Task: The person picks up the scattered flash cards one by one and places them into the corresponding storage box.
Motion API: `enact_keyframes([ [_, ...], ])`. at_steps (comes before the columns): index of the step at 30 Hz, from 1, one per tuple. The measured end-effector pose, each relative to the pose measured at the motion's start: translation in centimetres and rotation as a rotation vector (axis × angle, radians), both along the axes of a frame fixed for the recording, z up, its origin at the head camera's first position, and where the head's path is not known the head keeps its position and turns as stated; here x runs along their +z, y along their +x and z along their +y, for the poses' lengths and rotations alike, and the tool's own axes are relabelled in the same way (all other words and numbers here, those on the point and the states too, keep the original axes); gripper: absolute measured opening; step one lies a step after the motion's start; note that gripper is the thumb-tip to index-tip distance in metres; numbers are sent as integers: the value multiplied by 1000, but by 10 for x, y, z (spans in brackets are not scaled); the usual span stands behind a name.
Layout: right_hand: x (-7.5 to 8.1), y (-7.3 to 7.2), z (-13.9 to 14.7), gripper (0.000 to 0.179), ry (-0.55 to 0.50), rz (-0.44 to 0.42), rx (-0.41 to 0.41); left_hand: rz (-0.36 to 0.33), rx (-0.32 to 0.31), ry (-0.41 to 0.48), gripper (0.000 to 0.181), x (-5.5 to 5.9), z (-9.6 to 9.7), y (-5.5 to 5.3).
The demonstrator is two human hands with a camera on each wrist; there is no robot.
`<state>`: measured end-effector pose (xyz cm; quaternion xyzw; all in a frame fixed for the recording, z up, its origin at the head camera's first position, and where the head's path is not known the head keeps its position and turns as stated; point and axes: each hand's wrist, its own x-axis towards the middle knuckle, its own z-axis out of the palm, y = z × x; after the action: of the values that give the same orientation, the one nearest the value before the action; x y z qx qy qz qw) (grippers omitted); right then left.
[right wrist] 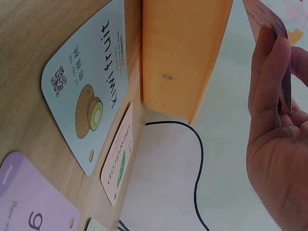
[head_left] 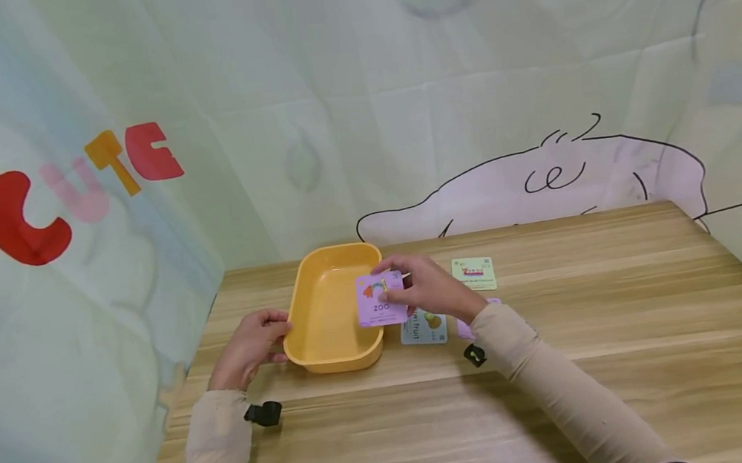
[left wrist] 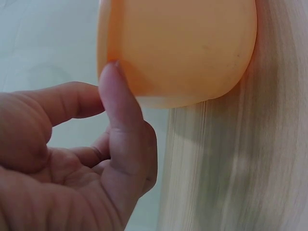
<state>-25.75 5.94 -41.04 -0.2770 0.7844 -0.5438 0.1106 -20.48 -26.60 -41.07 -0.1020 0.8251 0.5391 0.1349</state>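
My left hand (head_left: pixel 251 347) pinches the left rim of a yellow-orange plastic tray (head_left: pixel 326 318), fingertips right at its edge. In the left wrist view the thumb and a finger meet at the wall of the tray (left wrist: pixel 183 48). My right hand (head_left: pixel 436 285) holds a purple card (head_left: pixel 379 313) printed "ZOO" over the tray's right side, between thumb and fingers. Below that hand lies a blue kiwi fruit card (head_left: pixel 424 333), partly covered by it. The right wrist view shows the held card (right wrist: pixel 264 17) edge-on, above the table and beside the tray.
A pale green card (head_left: pixel 473 274) lies behind the right hand. Another purple card (right wrist: pixel 36 202) is partly under the right forearm in the head view. A pinkish dewdrop card (right wrist: pixel 117 163) lies beside the kiwi card. A printed cloth backdrop (head_left: pixel 280 121) hangs behind the wooden table (head_left: pixel 620 312).
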Motion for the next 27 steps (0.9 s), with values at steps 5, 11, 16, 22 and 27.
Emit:
enact_keyframes([
  [5, 0, 1, -3, 40, 3, -6, 3, 6, -6, 6, 32, 0, -1, 0],
  [11, -1, 2, -6, 39, 16, -3, 1, 4, -8, 7, 32, 0, -1, 0],
  [16, 0, 2, -7, 39, 41, -6, -11, -2, -6, 11, 31, 0, -1, 0],
  [22, 1, 1, -9, 40, 46, -5, -17, -4, -6, 14, 31, 1, 0, 1],
  [27, 0, 0, -12, 39, 37, 1, -10, 2, -14, 16, 32, 2, -1, 1],
])
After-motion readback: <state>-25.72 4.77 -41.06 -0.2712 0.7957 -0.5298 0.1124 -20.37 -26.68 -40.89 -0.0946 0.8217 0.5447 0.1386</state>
